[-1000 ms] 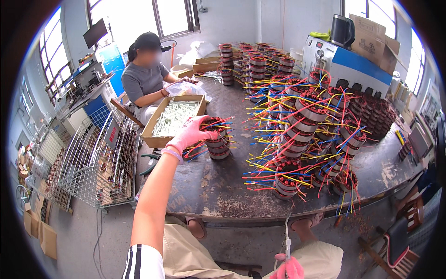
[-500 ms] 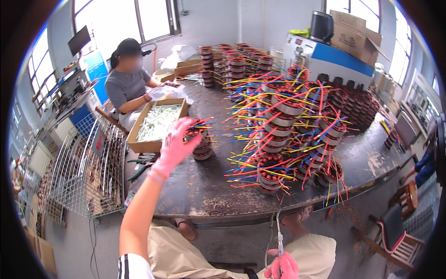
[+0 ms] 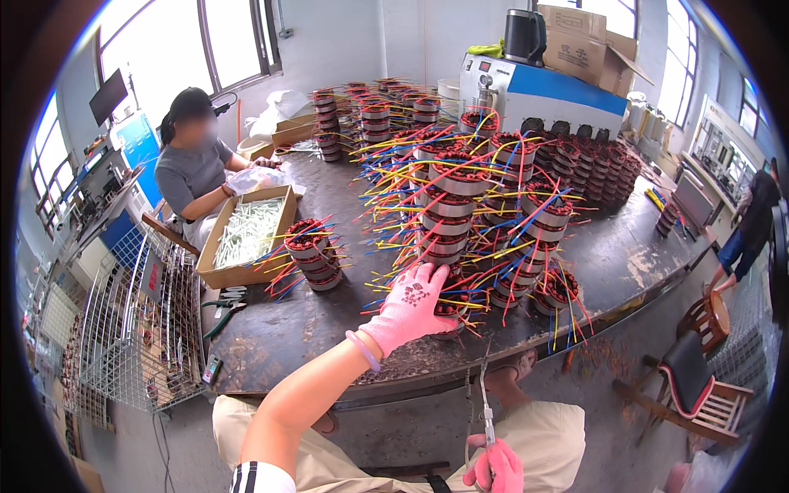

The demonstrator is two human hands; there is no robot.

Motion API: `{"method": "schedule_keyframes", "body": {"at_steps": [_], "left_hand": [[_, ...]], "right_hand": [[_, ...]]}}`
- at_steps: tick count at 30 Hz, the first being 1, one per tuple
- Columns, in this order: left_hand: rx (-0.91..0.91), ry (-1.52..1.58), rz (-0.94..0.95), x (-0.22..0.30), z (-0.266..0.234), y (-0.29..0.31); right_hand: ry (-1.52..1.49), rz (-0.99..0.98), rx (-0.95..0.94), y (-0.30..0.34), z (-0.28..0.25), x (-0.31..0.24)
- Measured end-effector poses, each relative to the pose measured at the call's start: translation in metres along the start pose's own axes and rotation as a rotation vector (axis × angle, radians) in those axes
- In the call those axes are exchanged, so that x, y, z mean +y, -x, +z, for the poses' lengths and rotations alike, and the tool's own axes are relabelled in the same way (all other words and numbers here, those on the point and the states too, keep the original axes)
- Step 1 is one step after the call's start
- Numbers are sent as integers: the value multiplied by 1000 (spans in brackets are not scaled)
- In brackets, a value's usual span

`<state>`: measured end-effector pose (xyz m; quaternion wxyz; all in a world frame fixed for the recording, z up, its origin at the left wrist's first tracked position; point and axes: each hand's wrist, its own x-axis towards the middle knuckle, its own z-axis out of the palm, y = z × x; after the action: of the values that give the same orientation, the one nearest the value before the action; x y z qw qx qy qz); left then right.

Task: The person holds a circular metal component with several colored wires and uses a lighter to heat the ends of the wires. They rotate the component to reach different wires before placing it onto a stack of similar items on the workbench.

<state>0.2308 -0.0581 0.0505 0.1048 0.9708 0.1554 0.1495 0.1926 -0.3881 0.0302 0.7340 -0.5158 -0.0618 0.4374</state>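
My left hand (image 3: 415, 308), in a pink glove, is closed on a wire-wound motor stator (image 3: 450, 322) at the front of the big group; the stator is partly hidden by the glove. Red, blue and yellow leads stick out around it. Low at the table's front edge, my right hand (image 3: 496, 468), also gloved in pink, is closed round a slim pen-like tool (image 3: 490, 427) with a long thin metal tip pointing up. Left of my left hand stands a short stack of stators (image 3: 314, 261), apart from the others.
Tall stator stacks (image 3: 448, 205) crowd the middle of the dark table (image 3: 271, 349). A box of white sticks (image 3: 246, 234) and green-handled pliers (image 3: 222, 316) lie at left. A co-worker (image 3: 193, 164) sits beyond the box. A blue-and-white machine (image 3: 551, 90) stands behind.
My left hand has moved right, from the short separate stack to the stator at the front of the big group. My right hand still holds the tool low. The view has shifted right.
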Motion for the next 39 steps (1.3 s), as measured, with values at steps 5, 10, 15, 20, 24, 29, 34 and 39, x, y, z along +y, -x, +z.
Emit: {"method": "schedule_keyframes", "body": {"at_steps": [5,10,15,20,24,29,34,39], "left_hand": [[21,43,-51,6,4,-6],[75,180,-9,-4,-13,3],[165,187,118,-12,-34,47],[109,225,4,-47,-53,143],[93,131,-197,-94,-46,198],[99,111,-282,-117,-30,214],[-2,142,-226,-123,-36,216],[-8,124,-286,-110,-26,206]], "right_hand": [[41,-2,22,2,4,-6],[89,-78,-17,4,6,-2],[142,-59,-55,6,12,-5],[137,57,-121,10,20,0],[285,236,-277,-10,27,15],[307,339,-283,-24,50,35],[354,382,-263,-28,58,40],[378,386,-275,-28,60,43]]}}
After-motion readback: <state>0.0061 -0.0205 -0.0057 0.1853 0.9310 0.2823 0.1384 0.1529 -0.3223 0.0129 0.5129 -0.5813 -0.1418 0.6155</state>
